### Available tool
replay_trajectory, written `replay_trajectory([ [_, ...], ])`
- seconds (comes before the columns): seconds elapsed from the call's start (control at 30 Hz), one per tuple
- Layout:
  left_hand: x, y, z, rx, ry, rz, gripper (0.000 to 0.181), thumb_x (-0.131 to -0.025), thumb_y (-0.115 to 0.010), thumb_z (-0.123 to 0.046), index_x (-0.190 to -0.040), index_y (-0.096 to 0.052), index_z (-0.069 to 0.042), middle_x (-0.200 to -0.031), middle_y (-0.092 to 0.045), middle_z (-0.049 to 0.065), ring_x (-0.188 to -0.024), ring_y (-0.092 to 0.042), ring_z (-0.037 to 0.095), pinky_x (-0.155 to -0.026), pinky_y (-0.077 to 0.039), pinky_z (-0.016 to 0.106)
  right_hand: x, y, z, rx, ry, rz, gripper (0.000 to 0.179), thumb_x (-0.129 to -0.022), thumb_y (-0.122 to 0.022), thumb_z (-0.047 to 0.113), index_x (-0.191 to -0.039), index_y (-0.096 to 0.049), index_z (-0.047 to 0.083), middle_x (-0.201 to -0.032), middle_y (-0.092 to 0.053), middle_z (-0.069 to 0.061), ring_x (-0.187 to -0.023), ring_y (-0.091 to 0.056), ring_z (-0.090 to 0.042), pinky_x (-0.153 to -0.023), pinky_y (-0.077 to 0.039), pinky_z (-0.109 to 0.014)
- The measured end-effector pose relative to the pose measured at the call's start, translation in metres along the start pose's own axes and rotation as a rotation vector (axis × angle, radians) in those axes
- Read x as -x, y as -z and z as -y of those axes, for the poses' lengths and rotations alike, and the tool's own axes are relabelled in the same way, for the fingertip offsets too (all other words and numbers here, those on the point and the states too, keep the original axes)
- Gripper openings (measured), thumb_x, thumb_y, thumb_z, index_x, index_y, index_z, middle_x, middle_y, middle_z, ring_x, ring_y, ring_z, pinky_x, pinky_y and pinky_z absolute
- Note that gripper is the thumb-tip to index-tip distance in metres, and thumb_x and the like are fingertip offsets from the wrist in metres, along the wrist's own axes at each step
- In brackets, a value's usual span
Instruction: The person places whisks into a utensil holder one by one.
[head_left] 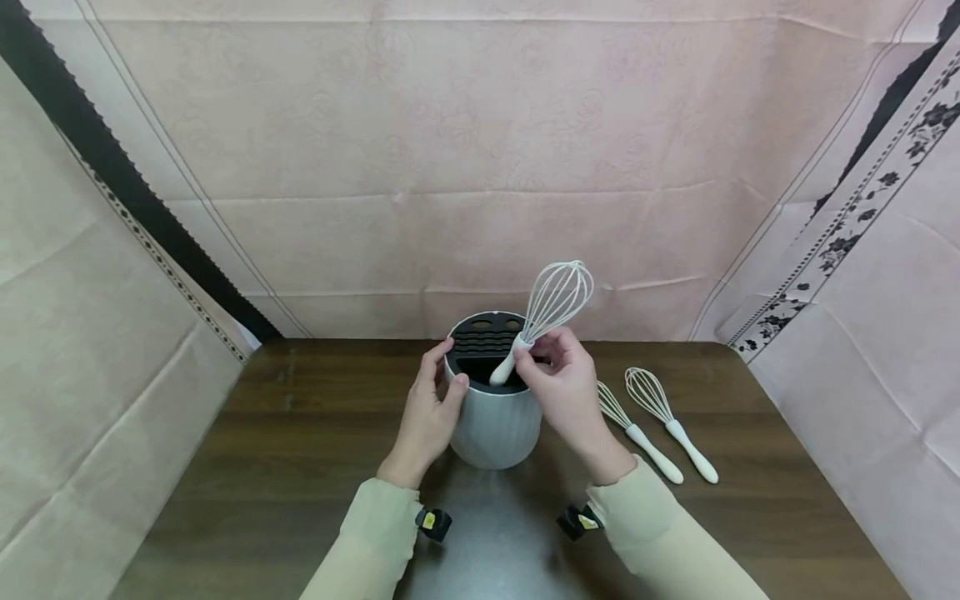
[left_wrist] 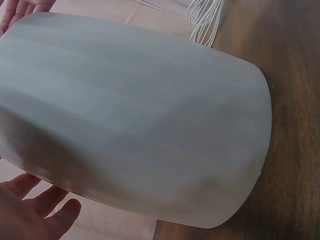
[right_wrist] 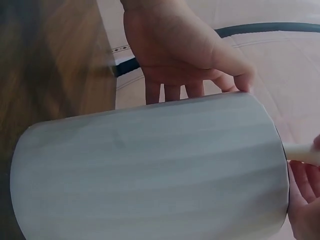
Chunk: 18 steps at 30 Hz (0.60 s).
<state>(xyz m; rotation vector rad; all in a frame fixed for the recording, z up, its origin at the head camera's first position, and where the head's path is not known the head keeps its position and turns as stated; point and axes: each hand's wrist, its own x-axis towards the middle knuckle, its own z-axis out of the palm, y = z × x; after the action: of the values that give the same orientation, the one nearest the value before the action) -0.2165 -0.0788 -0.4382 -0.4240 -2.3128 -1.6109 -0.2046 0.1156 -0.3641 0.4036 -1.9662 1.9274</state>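
A light grey, ribbed utensil holder (head_left: 495, 429) with a black slotted insert (head_left: 487, 327) stands upright on the table. My left hand (head_left: 427, 412) steadies its left side, thumb and fingers against the rim; the right wrist view also shows this left hand (right_wrist: 175, 47) around the wall. Between thumb and fingers, my right hand (head_left: 573, 396) pinches a white whisk (head_left: 510, 364) near the top of its handle. The whisk tilts, wires up and to the right, its handle end over the holder's open compartment. How deep the handle end sits is unclear.
Two more white whisks lie right of the holder: the nearer whisk (head_left: 654, 454) partly behind my right hand, the other whisk (head_left: 693, 450) farther right. The brown wooden table (head_left: 300, 500) ends at a pale cloth backdrop (head_left: 450, 150), with cloth on both sides.
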Motion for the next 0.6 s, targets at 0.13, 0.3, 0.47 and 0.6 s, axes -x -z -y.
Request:
replay_trajectory([
  [0.13,0.0001,0.0004,0.0001,-0.006,0.011,0.0,0.051,-0.101,-0.049,-0.037,-0.147,-0.028,-0.036,-0.152,-0.033,0.001,-0.134,-0.04,0.027,-0.103,-0.038,0.051,0.0006,-0.002,0.0034,0.133,-0.019,0.059,0.024,-0.086,-0.073,0.01,-0.105,-0.06,0.005,-0.096,-0.065,-0.01,-0.085,-0.064,-0.021,-0.073,-0.056,-0.027],
  [0.3,-0.0004,0.0013,0.0012,-0.023,0.006,-0.006,0.051,-0.1,-0.048,-0.042,-0.147,-0.028,-0.036,-0.152,-0.033,0.001,-0.134,-0.04,0.027,-0.102,-0.038,0.05,-0.0001,-0.0047,0.0048,0.315,-0.012,0.126,0.017,-0.085,-0.073,0.015,-0.098,-0.062,0.011,-0.089,-0.066,-0.003,-0.08,-0.065,-0.015,-0.072,-0.056,-0.029],
  [0.47,0.0001,0.001,0.0019,-0.028,-0.01,-0.009,0.052,-0.1,-0.047,-0.044,-0.147,-0.028,-0.035,-0.151,-0.034,0.002,-0.132,-0.042,0.028,-0.102,-0.038,0.051,0.004,-0.0061,0.0028,0.45,0.099,0.127,0.014,-0.083,-0.076,0.02,-0.091,-0.065,0.017,-0.088,-0.065,0.003,-0.087,-0.06,-0.017,-0.082,-0.05,-0.036],
  [0.6,0.0004,0.0004,0.0011,-0.026,-0.019,-0.008,0.052,-0.1,-0.047,-0.044,-0.148,-0.029,-0.034,-0.151,-0.034,0.002,-0.132,-0.042,0.028,-0.101,-0.039,0.052,0.0077,-0.0067,-0.003,0.505,0.215,0.062,0.014,-0.081,-0.078,0.022,-0.089,-0.067,0.018,-0.088,-0.064,0.008,-0.094,-0.052,-0.018,-0.095,-0.036,-0.04],
])
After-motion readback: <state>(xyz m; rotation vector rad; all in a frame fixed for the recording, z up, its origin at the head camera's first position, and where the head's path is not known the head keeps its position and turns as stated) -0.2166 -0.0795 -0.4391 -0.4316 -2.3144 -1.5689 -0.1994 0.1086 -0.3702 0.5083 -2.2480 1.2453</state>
